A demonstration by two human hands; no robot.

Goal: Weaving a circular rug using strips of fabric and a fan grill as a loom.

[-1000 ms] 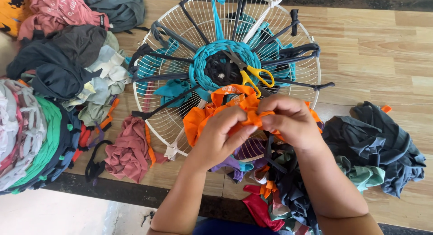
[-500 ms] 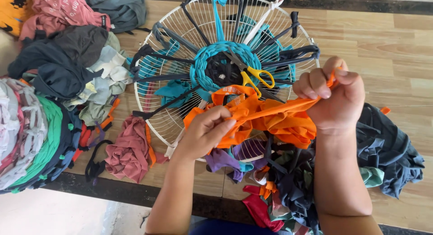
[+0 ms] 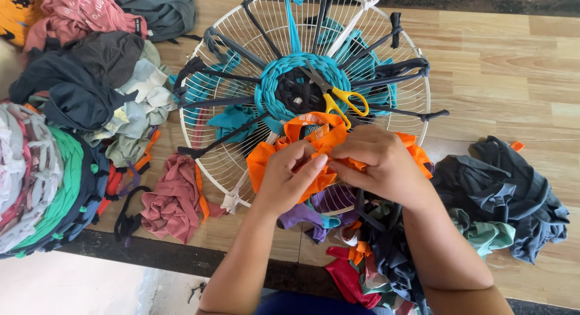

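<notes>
Holding: orange cloth strip [image 3: 314,147], pinched between my left hand [image 3: 289,177] and my right hand [image 3: 379,164], both closed on it and close together, fingertips nearly meeting.

Landmark: round white wire fan guard [image 3: 406,93], lying flat on the wooden floor [image 3: 513,67].

- Orange cloth strip: over the near rim of the guard, bunched, one loop lying up toward the hub.
- Woven teal ring [image 3: 302,67]: at the guard's centre, around a dark core.
- Dark cloth spokes [image 3: 386,73]: tied from the centre out to the rim.
- Yellow-handled scissors [image 3: 341,100]: on the guard, just beyond my hands.
- Dark cloth heap [image 3: 513,194]: right of the guard.
- Mixed scraps [image 3: 362,254]: nearer than the guard, under my wrists.
- Folded clothes pile [image 3: 36,182]: left of the guard.

Handling note, as I judge it: keep the pinch tight and short, smooth the strip flat before feeding it, and hold it clear of the scissors so it doesn't snag.
</notes>
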